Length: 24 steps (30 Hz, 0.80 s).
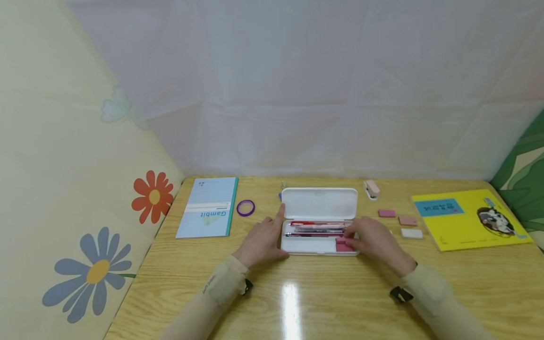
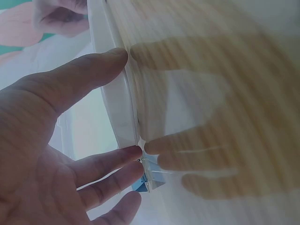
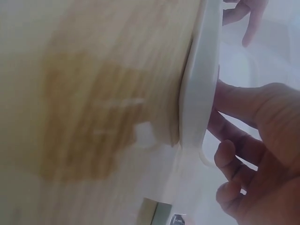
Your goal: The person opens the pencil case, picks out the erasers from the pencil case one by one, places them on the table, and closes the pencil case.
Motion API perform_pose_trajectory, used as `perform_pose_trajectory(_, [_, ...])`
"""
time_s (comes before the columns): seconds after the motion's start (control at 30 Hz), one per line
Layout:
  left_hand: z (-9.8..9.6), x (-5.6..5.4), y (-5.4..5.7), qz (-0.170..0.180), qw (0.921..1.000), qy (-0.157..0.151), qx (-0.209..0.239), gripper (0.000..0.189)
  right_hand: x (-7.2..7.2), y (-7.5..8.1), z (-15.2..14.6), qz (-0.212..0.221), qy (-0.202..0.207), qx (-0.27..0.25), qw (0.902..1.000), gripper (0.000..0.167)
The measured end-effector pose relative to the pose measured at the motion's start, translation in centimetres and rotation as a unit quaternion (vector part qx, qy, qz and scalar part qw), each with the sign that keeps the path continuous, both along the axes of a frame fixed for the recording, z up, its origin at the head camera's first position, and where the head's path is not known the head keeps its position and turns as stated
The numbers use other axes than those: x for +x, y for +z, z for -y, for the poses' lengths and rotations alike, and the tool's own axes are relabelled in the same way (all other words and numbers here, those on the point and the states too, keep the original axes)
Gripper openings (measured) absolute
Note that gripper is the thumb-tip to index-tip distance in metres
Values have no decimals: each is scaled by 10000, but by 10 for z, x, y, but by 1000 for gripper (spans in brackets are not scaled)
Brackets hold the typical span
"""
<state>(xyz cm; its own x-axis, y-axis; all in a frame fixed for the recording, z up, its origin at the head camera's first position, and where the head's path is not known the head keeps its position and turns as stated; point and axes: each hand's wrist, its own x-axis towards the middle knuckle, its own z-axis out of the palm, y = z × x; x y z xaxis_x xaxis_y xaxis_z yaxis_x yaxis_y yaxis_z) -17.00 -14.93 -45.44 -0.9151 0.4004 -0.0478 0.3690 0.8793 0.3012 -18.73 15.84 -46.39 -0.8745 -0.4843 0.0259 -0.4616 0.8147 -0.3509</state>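
From my head, I see the white pencil case (image 1: 312,245) lying open on the desk (image 1: 340,293), between my hands. My right hand (image 1: 376,238) hides the right ends of the pens (image 1: 314,226) inside. The raised lid (image 1: 319,203) hides part of a small blue thing (image 1: 280,195), so I can't tell what it is. Wood runs from the case's front edge toward me. My left hand (image 1: 261,241) has its fingers spread, with its thumb by the case's front left corner. My right thumb and finger pinch a pink eraser (image 1: 344,247) at the right end of the case's front part.

From my left wrist, my right hand is cut off at the top. My left thumb lies against the case's edge.

From my right wrist, the eraser is nearly all hidden behind the case's wall. My thumb reaches over that edge; my other fingers bend.
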Motion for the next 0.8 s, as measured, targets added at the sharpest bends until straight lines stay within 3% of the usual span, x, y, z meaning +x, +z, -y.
perform_pose_trajectory(0.27, [0, -1, -2, 39, 10000, 15, -28, 132, 6, 3, 0, -485, 15, 26, 9988, 7])
perform_pose_trajectory(0.47, [0, -1, -2, 72, 10000, 19, -21, 132, 9, 10, -11, -1016, 192, -428, 9937, 6])
perform_pose_trajectory(0.6, [0, -2, -1, 67, 10000, 13, -40, 132, 12, 15, -25, -1016, 28, -718, 9922, 8])
perform_pose_trajectory(0.8, [0, -1, 1, 61, 10000, 12, -1, 131, 16, 22, -47, -1031, -236, -571, 9927, 9])
